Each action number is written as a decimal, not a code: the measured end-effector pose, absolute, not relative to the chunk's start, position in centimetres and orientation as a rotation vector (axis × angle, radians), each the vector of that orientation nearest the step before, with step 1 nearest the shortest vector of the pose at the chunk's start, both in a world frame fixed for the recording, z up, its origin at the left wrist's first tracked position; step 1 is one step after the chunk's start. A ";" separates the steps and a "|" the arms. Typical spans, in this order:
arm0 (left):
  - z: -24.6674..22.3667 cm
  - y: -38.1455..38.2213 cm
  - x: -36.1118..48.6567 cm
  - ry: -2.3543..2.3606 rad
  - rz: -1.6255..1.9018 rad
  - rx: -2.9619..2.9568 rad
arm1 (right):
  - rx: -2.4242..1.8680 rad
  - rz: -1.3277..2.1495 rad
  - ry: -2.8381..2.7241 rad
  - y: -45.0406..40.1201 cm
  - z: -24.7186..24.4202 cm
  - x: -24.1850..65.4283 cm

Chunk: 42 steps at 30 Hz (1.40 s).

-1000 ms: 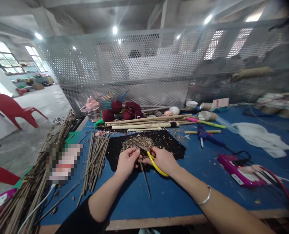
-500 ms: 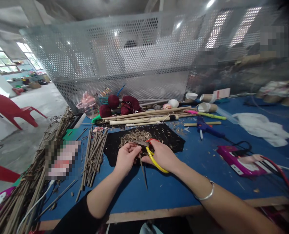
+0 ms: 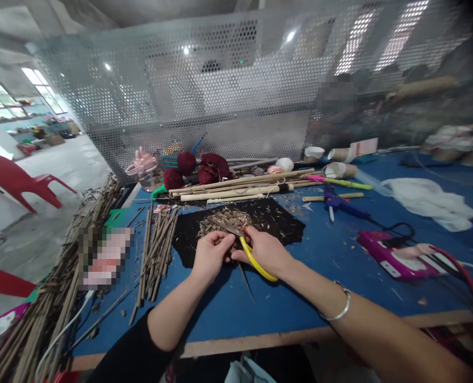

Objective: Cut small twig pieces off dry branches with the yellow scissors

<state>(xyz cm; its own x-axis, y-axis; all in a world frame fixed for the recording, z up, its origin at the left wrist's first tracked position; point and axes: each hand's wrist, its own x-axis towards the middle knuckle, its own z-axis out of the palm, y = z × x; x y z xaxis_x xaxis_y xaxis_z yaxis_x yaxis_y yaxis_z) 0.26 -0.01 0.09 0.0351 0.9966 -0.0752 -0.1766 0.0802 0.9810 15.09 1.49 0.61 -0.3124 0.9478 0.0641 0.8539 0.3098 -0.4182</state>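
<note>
While the left hand (image 3: 211,256) pinched a thin twig (image 3: 246,282) by its hidden upper end, the right hand (image 3: 267,252) gripped yellow-handled scissors (image 3: 257,261) in the head view. The twig slanted toward the near side over the blue surface (image 3: 300,306). A black cloth (image 3: 183,242) strewn with clippings (image 3: 239,217) lay beyond; cut sticks (image 3: 156,255) lay left, a glue gun (image 3: 335,201) right.
</note>
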 end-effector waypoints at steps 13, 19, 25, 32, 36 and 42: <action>-0.2 0.1 0.1 1.097 1.181 0.993 | -1.687 0.489 -2.310 1.6 1.0 15.3; -0.4 0.2 0.2 1.124 1.179 0.935 | -1.722 0.446 -2.304 1.8 0.2 15.3; -0.2 0.1 0.2 1.151 1.146 0.898 | -1.733 0.380 -2.348 2.1 0.0 15.6; -0.1 0.4 0.1 1.130 1.133 0.885 | -1.807 0.371 -2.340 2.1 1.2 16.0; 0.3 0.4 0.0 1.132 1.161 0.911 | -1.745 0.414 -2.313 1.8 1.6 15.9; 0.6 0.1 0.3 1.174 1.156 0.977 | -1.604 0.515 -2.291 1.4 1.7 16.1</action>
